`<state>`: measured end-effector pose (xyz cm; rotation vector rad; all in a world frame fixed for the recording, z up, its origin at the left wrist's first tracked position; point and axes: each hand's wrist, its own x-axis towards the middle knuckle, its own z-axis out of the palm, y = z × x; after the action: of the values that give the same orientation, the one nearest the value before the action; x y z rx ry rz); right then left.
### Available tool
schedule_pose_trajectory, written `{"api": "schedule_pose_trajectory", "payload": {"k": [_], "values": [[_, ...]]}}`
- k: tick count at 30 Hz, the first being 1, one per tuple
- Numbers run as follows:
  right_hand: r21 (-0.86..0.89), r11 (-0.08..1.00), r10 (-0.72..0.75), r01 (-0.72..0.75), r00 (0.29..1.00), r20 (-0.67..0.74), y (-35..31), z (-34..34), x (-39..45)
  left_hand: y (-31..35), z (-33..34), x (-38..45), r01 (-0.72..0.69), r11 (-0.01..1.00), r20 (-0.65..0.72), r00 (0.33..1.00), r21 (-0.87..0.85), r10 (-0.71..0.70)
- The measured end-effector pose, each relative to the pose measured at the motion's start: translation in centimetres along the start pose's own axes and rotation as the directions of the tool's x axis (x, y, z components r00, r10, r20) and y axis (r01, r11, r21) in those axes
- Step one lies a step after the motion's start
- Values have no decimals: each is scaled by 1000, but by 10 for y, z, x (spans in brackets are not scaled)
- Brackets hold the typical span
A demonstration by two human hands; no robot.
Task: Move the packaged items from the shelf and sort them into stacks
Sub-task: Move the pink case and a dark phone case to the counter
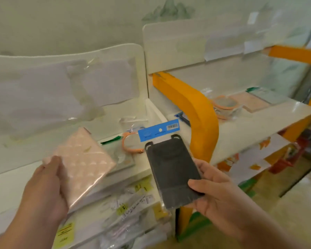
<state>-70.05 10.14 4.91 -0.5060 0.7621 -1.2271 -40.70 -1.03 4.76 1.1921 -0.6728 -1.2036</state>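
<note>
So both hands are full here. The left hand [47, 184] grips a pink packaged item [79, 164] by its lower left corner, thumb on top, fingers underneath, and the pack sticks up and to the right of the hand, tilted over the front edge of the white shelf [11, 184]. The right hand [212, 191] holds a dark phone case in a clear pack [171, 175] with a blue header card [158, 130]; the thumb presses on the case's lower right face, and the case runs up and left from the hand, header end pointing at the shelf.

Behind the two packs, an orange ring-shaped pack [131, 144] lies on the shelf surface. On the next shelf to the right, past the orange divider [199, 119], more packs [241, 103] lie flat. Below, yellow-labelled packs [126, 203] sit on a lower level.
</note>
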Motion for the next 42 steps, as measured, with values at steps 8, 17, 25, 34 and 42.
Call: {"api": "schedule_pose_trajectory", "payload": {"k": [8, 17, 25, 34, 42], "values": [[209, 967, -145, 143, 989, -6, -38, -90, -106, -45, 109, -121, 224, 938, 311, 901, 264, -302], [185, 851, -423, 492, 850, -312, -80, -168, -154, -110, 220, -179, 397, 854, 464, 720, 336, -517], [130, 834, -441, 536, 790, -426, -130, -219, -111, -143, 317, -161, 458, 864, 490, 716, 209, -498], [24, 825, -486, 564, 731, -480, -230, -286, -54, -192, 432, -116, 455, 864, 451, 738, 215, -501], [83, 826, -433, 557, 723, -538, -287, -349, -8, -212, 523, -105, 376, 912, 479, 777, 165, -408]]}}
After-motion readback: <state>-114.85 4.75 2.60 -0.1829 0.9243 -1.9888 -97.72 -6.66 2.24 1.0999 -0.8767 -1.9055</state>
